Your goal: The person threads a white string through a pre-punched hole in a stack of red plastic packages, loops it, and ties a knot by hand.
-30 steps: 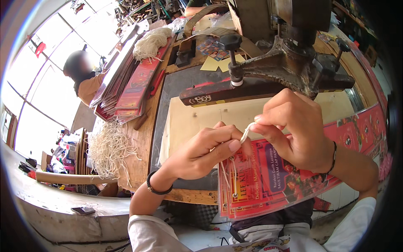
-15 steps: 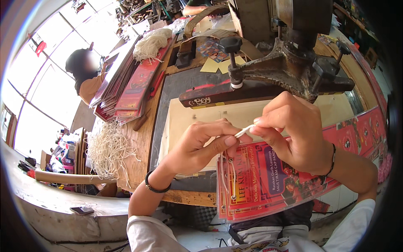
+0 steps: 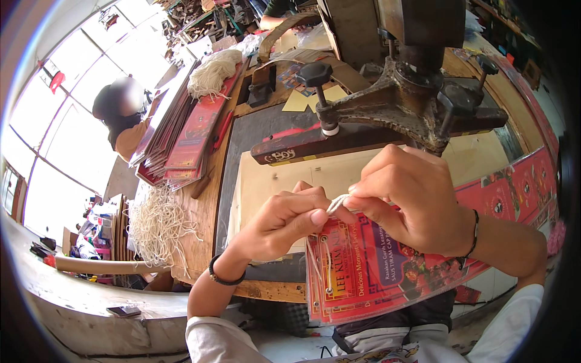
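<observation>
A white cord (image 3: 337, 204) is stretched between my two hands, its strands doubled near the fingertips. My left hand (image 3: 281, 221) pinches one end between thumb and fingers. At the other end, the thumb and index finger of my right hand (image 3: 411, 202) are closed on the cord. Just below lies a stack of glossy red printed cards (image 3: 357, 302), tilted over the table's front edge above my lap. White cord also runs through metal-ringed holes along the cards' left side. My right hand covers part of the top card.
A heavy dark metal press (image 3: 417, 103) stands over a beige board (image 3: 263, 181). On the left are a heap of loose white cords (image 3: 160, 230), stacked red cards (image 3: 193, 136) and a cord bundle (image 3: 215, 72). Another person (image 3: 124, 118) sits beyond. More red sheets (image 3: 517, 190) lie right.
Both hands have shifted slightly left and down, still pinching the cord, and more of it shows between them. The red cards have moved a little left; the view has tilted slightly.
</observation>
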`<state>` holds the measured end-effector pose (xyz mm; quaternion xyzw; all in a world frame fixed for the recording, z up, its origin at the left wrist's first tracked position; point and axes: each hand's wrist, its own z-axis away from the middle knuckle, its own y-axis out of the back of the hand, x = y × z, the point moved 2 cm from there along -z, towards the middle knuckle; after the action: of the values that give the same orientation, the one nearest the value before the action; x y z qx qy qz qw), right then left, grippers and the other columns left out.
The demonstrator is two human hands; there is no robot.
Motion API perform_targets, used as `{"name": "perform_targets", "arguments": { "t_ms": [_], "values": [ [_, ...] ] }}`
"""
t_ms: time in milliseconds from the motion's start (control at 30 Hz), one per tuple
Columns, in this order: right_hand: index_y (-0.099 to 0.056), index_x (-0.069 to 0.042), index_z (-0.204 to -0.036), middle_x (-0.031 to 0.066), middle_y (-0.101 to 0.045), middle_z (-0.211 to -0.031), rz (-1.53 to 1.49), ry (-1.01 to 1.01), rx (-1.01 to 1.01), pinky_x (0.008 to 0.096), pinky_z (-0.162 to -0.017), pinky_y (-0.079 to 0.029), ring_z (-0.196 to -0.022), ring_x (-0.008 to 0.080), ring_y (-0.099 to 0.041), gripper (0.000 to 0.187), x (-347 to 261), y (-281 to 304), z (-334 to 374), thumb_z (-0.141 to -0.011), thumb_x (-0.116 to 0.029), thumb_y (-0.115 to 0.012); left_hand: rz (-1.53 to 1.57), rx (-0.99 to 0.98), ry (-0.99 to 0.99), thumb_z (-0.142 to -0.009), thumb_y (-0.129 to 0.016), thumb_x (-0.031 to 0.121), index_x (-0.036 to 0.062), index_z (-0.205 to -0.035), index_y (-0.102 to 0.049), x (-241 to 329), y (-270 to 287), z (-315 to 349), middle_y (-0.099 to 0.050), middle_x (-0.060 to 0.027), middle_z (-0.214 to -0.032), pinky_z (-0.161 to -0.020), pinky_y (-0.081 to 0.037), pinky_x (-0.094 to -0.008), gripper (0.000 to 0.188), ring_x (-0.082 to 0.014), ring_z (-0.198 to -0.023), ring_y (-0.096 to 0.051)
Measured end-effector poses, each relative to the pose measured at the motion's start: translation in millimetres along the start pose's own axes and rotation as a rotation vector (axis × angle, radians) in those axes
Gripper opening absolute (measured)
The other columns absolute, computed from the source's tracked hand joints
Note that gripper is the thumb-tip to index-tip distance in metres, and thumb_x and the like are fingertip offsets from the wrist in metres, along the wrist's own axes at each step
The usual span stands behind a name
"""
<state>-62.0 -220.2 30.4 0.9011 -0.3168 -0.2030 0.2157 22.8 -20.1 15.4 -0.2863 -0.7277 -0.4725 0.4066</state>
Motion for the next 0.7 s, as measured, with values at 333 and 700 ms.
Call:
{"name": "perform_targets", "arguments": {
  "t_ms": [333,700],
  "values": [
    [-0.059,-0.012,-0.085,0.0026,-0.056,-0.078,-0.046,-0.03,-0.03,0.0344,-0.055,-0.046,-0.061,0.022,-0.059,0.016,-1,-2,2,-0.08,-0.014,-0.073,0.212,0.124,0.042,-0.102,-0.052,0.026,0.0002,-0.106,-0.068,-10,-9,5,-0.066,-0.0057,-0.088,-0.076,-0.046,-0.0285,0.03,-0.0141,-0.082,-0.057],
    [-0.056,-0.01,-0.086,0.0036,-0.056,-0.078,-0.022,-0.012,-0.091,0.0335,-0.057,-0.049,-0.064,0.0216,-0.06,0.017,-3,-8,4,-0.083,-0.016,-0.072,0.074,0.187,-0.008,-0.09,-0.07,0.024,0.0016,-0.12,-0.067,-6,-5,-1,-0.068,-0.0062,-0.084,-0.077,-0.044,-0.0295,0.037,-0.012,-0.078,-0.056]
  ]
}}
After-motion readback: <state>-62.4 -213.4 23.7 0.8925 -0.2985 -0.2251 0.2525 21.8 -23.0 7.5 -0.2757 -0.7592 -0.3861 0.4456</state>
